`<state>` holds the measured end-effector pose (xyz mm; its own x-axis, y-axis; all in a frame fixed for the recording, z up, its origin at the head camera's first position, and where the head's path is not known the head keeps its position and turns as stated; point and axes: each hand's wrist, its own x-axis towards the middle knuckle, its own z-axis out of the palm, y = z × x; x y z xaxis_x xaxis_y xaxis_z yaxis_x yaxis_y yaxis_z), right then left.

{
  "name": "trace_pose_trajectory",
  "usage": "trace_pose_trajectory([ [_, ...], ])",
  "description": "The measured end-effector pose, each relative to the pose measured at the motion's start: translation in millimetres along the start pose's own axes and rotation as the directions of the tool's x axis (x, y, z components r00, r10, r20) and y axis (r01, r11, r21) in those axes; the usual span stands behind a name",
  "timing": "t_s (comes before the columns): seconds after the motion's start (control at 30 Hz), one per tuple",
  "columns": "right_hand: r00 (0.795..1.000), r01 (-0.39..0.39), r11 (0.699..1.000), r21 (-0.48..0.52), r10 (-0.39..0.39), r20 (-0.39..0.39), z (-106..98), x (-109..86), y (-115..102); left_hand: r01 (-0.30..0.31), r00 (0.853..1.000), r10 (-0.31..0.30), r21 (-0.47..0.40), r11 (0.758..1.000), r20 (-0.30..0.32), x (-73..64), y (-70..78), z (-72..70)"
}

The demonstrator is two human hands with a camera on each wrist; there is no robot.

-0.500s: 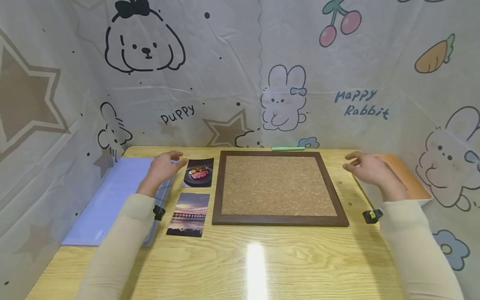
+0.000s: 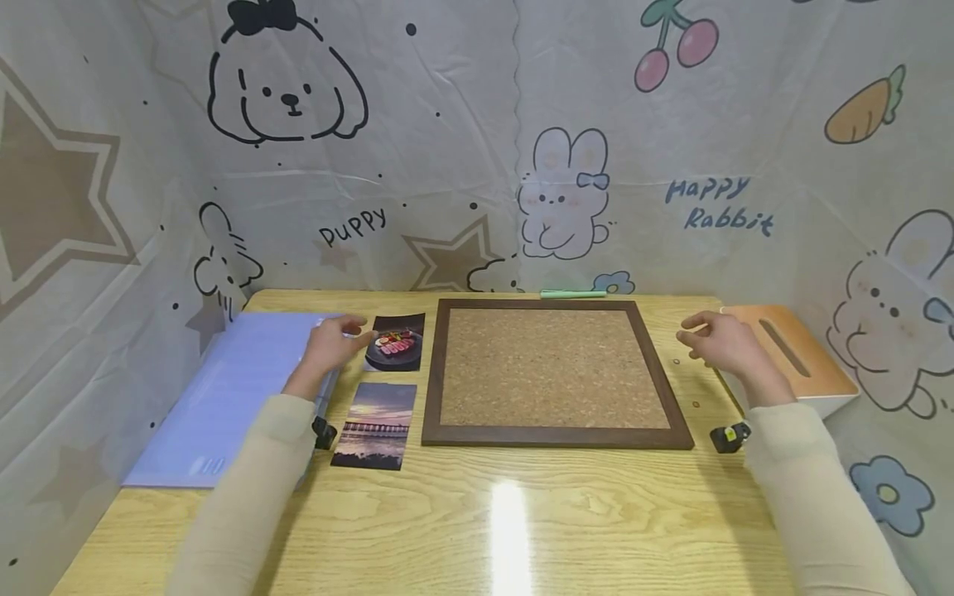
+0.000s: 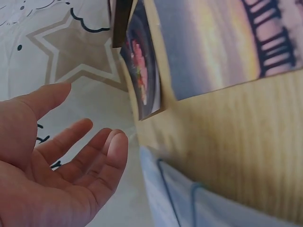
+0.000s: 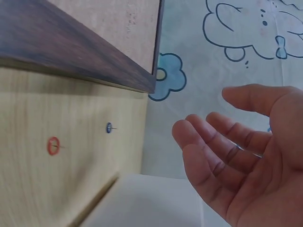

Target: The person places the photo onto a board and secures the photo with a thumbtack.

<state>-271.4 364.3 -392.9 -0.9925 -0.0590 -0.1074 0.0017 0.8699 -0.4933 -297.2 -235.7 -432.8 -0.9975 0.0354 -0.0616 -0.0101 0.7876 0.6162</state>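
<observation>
Found left-hand grip (image 2: pixel 331 343) loosely spread, empty, just left of dark glossy food photograph (image 2: pixel 395 343) on pale wooden table (image 2: pixel 611 513). Noted brown-framed rectangular corkboard (image 2: pixel 551 368), long axis left-to-right; then blue round-headed pin (image 4: pixel 109 127), red round-headed pin (image 4: pixel 49 145), nearest right-hand grip (image 2: pixel 721 341), likewise spread, empty.

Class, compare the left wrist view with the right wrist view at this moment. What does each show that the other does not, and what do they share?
Only the left wrist view: the left hand, the food photo, part of the pier photo and part of the pale blue folder.

Only the right wrist view: the right hand, the red pin, the blue pin, the white box side and some cork surface.

Both: the wooden tabletop, the printed curtain and part of the dark brown frame.
</observation>
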Motion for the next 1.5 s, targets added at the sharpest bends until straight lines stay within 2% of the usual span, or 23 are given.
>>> trace_pose_trajectory([
  [0.4, 0.995, -0.101, 0.981, 0.164, 0.104, -0.007, 23.1, 4.9, 15.6, 0.063, 0.998, -0.064, -0.051, 0.997, -0.013, -2.9, -2.8, 15.5],
  [0.57, 0.99, -0.12, 0.971, 0.205, 0.131, -0.041, 31.6, 7.1, 21.4, 0.08, 0.997, -0.081, -0.028, 0.996, -0.02, -4.9, -0.8, 19.1],
  [0.83, 0.981, -0.166, 0.928, 0.335, 0.189, -0.038, 40.3, 12.8, 30.2, 0.089, 0.996, -0.09, -0.037, 0.995, -0.008, -2.1, -4.4, 22.2],
  [1.17, 0.975, -0.214, 0.922, 0.323, 0.221, 0.016, 47.6, 20.2, 40.8, 0.08, 0.997, -0.08, -0.009, 0.997, -0.017, -1.7, -5.8, 24.2],
  [1.5, 0.973, -0.226, 0.921, 0.317, 0.225, 0.04, 52.5, 25.4, 50.5, 0.101, 0.995, -0.101, -0.021, 0.995, 0.015, -1.8, -2.8, 26.4],
])
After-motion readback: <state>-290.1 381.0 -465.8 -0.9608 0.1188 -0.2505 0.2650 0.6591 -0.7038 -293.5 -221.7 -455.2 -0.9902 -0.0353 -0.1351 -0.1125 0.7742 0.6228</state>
